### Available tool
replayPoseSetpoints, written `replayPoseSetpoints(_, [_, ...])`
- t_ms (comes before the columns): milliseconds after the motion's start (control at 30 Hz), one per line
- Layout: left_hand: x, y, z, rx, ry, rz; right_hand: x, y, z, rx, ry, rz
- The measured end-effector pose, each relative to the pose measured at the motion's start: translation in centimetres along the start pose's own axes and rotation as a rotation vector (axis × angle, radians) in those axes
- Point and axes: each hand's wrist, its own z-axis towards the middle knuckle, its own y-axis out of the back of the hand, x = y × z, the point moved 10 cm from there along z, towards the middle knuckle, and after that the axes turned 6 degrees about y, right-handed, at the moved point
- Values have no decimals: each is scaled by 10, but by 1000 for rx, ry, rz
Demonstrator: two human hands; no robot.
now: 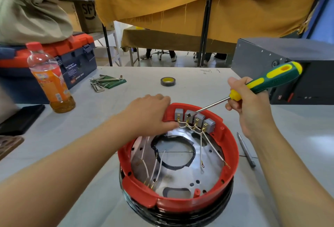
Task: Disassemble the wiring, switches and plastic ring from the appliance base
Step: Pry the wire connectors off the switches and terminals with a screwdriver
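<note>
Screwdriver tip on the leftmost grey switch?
No. The screwdriver held in the right hand has its tip at the second grey switch from the left, while the left hand steadies the red plastic ring.

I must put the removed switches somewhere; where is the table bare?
Bare: between the black tape roll and the red plastic ring; also left of the ring, below the orange drink bottle. Crowded: the hex keys, the grey pen.

left hand [153,116] steadies red ring [229,147] | right hand [251,111] holds screwdriver [267,82] | tip apparently at switches [194,119]
</note>
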Motion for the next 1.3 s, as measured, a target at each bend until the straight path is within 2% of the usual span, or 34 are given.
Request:
replayPoseSetpoints(67, [-20, -15, 5, 72, -1, -82, 6, 2, 1, 10, 25, -43])
replayPoseSetpoints(233, [-31, -53, 9, 250, -18, -49, 23, 13, 4, 29, 98, -170])
replayPoseSetpoints(467, [-17, -50, 10, 268, -134, -156, 37, 2, -5, 104, 195, -230])
replayPoseSetpoints(633, [-16, -50, 13, 316, -99, -129, 45, -13, -22, 190, 310, -350])
replayPoseSetpoints(767, [-17, -52, 13, 288, -40, -124, 53, -17, -33, 211, 377, -399])
replayPoseSetpoints(1000, [-17, -51, 8, 167, -57, -159, 69, -26, -58, 222, 558, -565])
replayPoseSetpoints(1300, [-17, -50, 8, 134, -84, -144, 65, -24, -53, 222, 521, -566])
